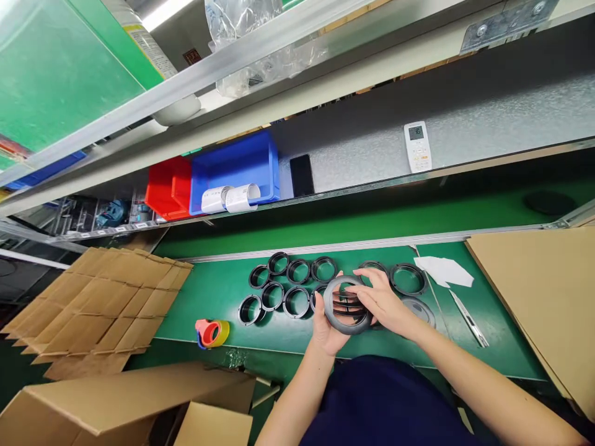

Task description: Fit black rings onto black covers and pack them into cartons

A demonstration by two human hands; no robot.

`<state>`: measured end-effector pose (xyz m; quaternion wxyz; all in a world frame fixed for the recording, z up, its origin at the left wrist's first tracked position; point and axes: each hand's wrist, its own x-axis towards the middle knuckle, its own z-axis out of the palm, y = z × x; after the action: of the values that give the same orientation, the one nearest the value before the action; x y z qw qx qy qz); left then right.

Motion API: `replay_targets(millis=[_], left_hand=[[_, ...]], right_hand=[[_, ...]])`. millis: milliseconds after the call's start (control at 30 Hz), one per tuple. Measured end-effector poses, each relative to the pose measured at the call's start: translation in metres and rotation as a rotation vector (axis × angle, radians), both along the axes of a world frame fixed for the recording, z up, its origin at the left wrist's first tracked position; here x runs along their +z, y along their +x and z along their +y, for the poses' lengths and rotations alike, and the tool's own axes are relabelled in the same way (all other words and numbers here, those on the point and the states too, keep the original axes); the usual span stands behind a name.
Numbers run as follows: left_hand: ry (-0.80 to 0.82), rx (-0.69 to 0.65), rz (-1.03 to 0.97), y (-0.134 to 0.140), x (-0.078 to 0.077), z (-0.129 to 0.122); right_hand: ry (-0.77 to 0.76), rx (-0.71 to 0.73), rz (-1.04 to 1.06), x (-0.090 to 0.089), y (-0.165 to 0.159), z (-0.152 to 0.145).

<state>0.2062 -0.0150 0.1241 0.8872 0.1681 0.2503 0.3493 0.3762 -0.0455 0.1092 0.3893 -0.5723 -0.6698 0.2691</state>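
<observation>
slatted ring (pixel 348 304) in pinch of left hand (pixel 326 335), right hand (pixel 383 301) with fingertips on it, grip unclear

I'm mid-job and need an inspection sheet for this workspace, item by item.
Surface: green bench top, partly covered by parts.
Job's things: dark slatted ring held above the bench; black open rings lie in loose rows.
Clutter: white sheet and pointed metal tool to the right; red-and-yellow roll to the left.
Grip: left hand holds the slatted ring; right hand touches its upper side.
Cables: nothing seen on the bench.
Surroundings: shelf with blue bin, phone, remote control; open carton near left.
</observation>
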Motion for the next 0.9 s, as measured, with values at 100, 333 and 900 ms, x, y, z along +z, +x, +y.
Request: replay_targets(millis=[100,333,900], left_hand=[[-0.007,-0.037,0.002,-0.010,0.004,-0.003],[-0.124,-0.035,-0.032,-0.019,-0.001,-0.004],[-0.197,-0.277,0.435,0.007,-0.041,-0.007]], right_hand=[[-0.018,-0.018,0.102,0.003,-0.006,-0.007],[0.081,-0.045,0.068,-0.013,-0.021,-0.029],[-0.284,-0.392,-0.336,-0.105,0.047,-0.004]])
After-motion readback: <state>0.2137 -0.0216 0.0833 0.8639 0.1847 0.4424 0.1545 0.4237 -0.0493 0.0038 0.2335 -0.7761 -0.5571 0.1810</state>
